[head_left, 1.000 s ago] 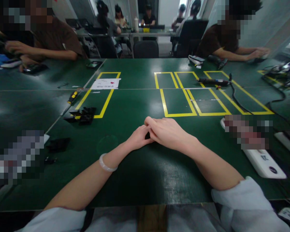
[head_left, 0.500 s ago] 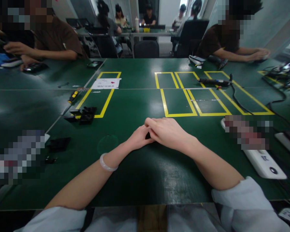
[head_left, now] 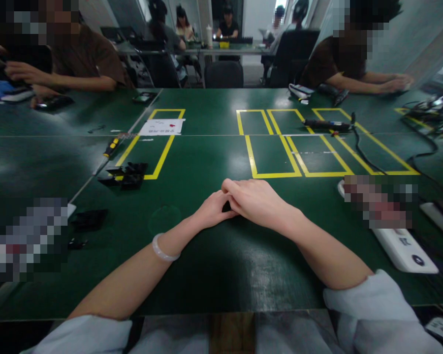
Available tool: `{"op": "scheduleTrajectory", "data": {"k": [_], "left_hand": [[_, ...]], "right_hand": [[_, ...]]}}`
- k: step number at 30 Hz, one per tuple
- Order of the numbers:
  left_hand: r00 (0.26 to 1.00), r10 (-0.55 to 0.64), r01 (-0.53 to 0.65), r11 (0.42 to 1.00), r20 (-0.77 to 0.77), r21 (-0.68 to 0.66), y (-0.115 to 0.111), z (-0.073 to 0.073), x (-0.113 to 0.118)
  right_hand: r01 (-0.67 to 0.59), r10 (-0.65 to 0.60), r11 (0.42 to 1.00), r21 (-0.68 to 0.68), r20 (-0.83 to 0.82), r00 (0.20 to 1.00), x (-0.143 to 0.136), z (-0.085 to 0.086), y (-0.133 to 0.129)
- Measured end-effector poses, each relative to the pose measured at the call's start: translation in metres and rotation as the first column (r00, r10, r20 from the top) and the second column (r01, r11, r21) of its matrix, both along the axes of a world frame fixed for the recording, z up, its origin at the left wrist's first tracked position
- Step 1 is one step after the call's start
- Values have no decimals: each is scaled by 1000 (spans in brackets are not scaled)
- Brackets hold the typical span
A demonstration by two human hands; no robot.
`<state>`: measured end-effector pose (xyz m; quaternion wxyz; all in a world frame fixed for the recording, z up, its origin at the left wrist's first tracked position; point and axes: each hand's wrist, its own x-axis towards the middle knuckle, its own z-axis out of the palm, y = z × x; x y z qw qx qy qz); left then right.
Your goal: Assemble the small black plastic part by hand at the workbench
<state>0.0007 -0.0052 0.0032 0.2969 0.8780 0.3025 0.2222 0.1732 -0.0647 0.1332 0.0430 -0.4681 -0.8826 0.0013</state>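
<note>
My right hand [head_left: 258, 199] lies folded over the fingers of my left hand [head_left: 214, 206], above the green table near its front edge. The right fingers are curled closed against the left hand. Of the left hand the back and thumb show, while most of its fingers are hidden under the right. No tool or part can be seen in either hand. A pale bracelet [head_left: 165, 248] circles the left wrist. Just beyond that wrist, a clear round disc or ring [head_left: 165, 219] lies flat on the table.
To the left are black plastic parts [head_left: 127, 176], a yellow-black screwdriver [head_left: 111, 146] and a paper label [head_left: 163, 127]. On the right lie a white power strip [head_left: 406, 250] and a corded black tool [head_left: 327, 125]. Yellow tape outlines [head_left: 276, 175] mark the table. Co-workers sit across it.
</note>
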Motion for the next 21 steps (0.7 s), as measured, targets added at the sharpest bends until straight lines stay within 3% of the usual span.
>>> {"op": "scheduleTrajectory", "data": {"k": [7, 21], "left_hand": [[999, -14, 15, 1000, 44, -25, -1, 2, 2], [1000, 11, -12, 999, -7, -50, -2, 2, 0]], "right_hand": [[-17, 17, 1000, 8, 1, 1000, -1, 2, -2], [17, -22, 999, 49, 103, 994, -3, 0, 1]]}}
